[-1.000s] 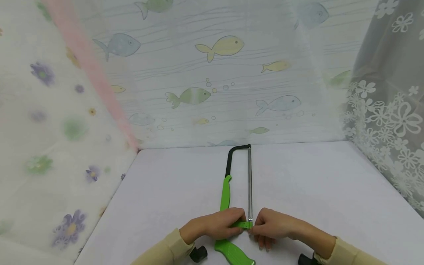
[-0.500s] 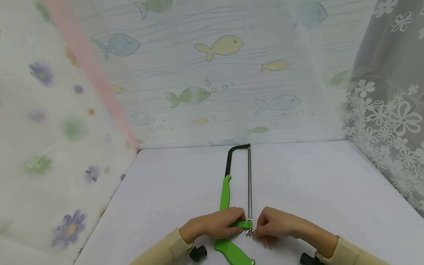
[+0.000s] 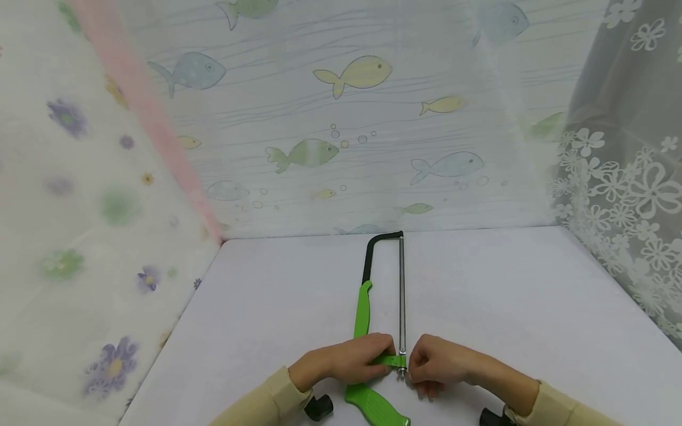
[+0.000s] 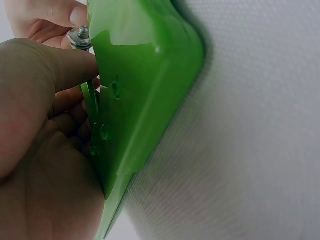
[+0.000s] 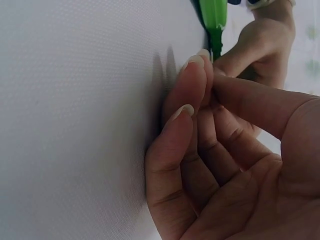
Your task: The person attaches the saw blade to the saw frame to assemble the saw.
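A hacksaw point(image 3: 362, 310) with a green frame and handle and a black front arm lies on the white table, its blade point(image 3: 402, 296) on the right side. My left hand point(image 3: 357, 360) grips the green crosspiece point(image 3: 391, 361) at the blade's near end; the left wrist view shows the thumb pressed against the green frame point(image 4: 145, 100). Just below the crosspiece a metal wing nut point(image 3: 402, 374) sits on a threaded screw point(image 4: 83, 33). My right hand point(image 3: 439, 361) has its thumb and fingertips together at the wing nut's right side, fingers curled; they hide part of it.
The green handle point(image 3: 378, 408) reaches the near edge of the head view. White table cloth point(image 3: 490, 290) surrounds the saw. A fish-patterned curtain point(image 3: 298, 118) hangs behind, with a flowered one point(image 3: 80, 236) at left and a lace one point(image 3: 629, 165) at right.
The right hand drew slightly away to the right, baring the wing nut, then came back in toward it. The left hand and the hacksaw have stayed still.
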Available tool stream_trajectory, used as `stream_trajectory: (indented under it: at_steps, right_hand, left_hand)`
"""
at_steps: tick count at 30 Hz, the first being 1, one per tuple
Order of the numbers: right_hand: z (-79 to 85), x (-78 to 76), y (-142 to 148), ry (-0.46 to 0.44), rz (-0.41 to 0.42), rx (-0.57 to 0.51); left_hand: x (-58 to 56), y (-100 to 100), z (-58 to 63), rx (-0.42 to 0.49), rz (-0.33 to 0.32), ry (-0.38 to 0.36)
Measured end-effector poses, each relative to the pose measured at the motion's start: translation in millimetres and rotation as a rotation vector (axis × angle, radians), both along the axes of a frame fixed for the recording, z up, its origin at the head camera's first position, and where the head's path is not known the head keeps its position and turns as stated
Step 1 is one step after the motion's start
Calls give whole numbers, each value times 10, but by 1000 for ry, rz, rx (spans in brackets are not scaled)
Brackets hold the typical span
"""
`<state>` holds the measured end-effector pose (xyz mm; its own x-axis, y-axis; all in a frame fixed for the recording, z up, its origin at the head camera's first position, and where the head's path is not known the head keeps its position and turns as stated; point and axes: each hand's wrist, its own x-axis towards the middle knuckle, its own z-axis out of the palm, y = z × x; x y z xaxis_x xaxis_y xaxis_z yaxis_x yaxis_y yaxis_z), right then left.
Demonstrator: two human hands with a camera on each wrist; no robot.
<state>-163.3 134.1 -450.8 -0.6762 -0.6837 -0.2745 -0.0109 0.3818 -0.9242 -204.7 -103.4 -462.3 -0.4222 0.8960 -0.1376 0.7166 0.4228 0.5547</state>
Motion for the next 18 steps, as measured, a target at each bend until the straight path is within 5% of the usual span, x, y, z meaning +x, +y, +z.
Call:
stream_trajectory:
  at_steps: [18]
  right_hand:
    - [5, 11, -104, 14, -64, 80]
  left_hand:
    - [-6, -6, -12, -4, 6, -15]
